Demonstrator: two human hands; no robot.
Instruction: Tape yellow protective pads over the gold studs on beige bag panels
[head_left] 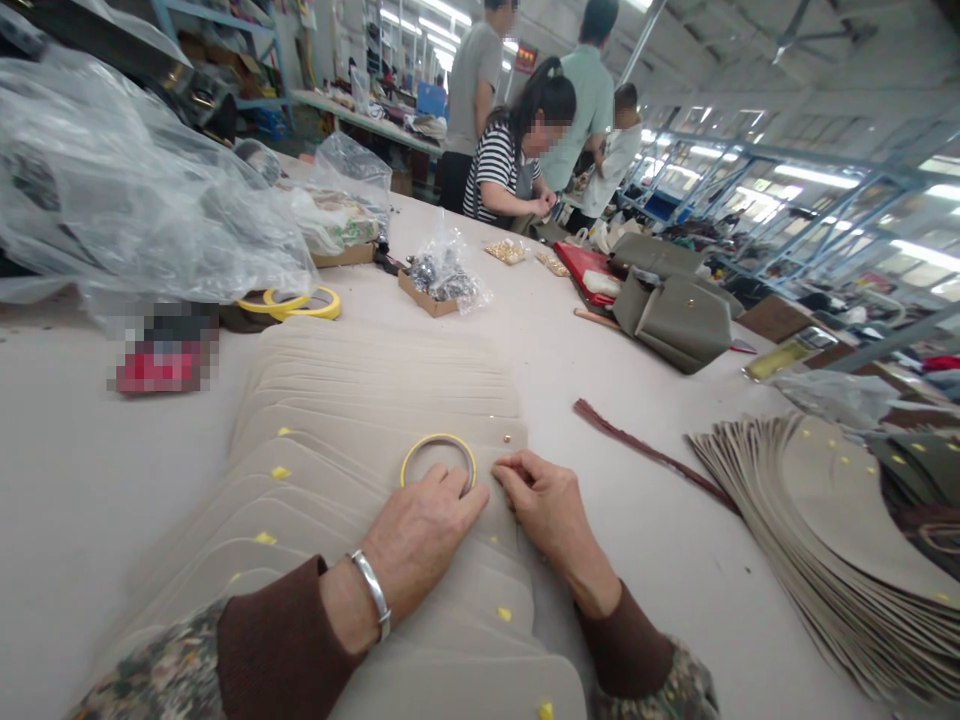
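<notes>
Panels (390, 400) of beige leather lie fanned across the table (90, 480), each top edge left bare, seemingly for easy reach. My left hand (420, 535) rests loosely curled on them, fingertips steadying the yellow tape ring (439, 458); just beside it my right hand (544, 510) pinches shut at a panel's edge, on what I cannot tell.

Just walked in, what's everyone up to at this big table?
The person wearing the camera has a row of overlapping beige pieces laid out on the table. Their left hand rests on a yellow tape ring lying on those pieces. Their right hand has its fingertips bunched on a piece just beside it. A fanned stack of similar pieces lies to the right. Farther along, a person in a striped shirt bends over the table near some grey-green bags.
</notes>
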